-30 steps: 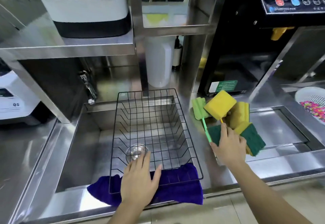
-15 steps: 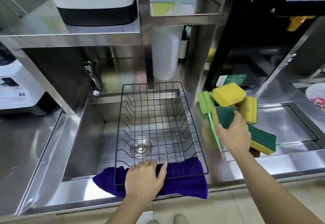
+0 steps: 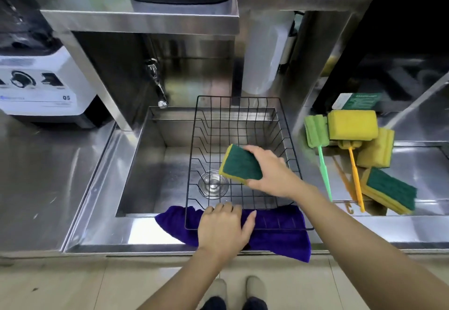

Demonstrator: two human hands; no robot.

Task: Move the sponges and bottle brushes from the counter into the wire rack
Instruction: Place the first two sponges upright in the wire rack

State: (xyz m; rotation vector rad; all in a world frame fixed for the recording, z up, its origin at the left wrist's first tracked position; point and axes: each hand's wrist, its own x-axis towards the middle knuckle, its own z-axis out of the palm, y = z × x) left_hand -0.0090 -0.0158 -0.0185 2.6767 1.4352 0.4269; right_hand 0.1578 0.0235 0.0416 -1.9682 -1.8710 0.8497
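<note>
Over wire rack point(image 3: 243, 139) | right hand point(image 3: 272, 173) grip pinching sponge point(image 3: 241, 165) | left hand point(image 3: 224, 227) spread flat

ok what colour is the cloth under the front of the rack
Deep purple cloth, clearest in the head view.

One head-worn view looks steeply forward and down, close over the right hand point(image 3: 272, 173) pinching a sponge point(image 3: 241, 165). Wire rack point(image 3: 286, 134) and sink point(image 3: 145, 163) lie beneath that grip; the counter point(image 3: 413, 227) lies rightward.
</note>
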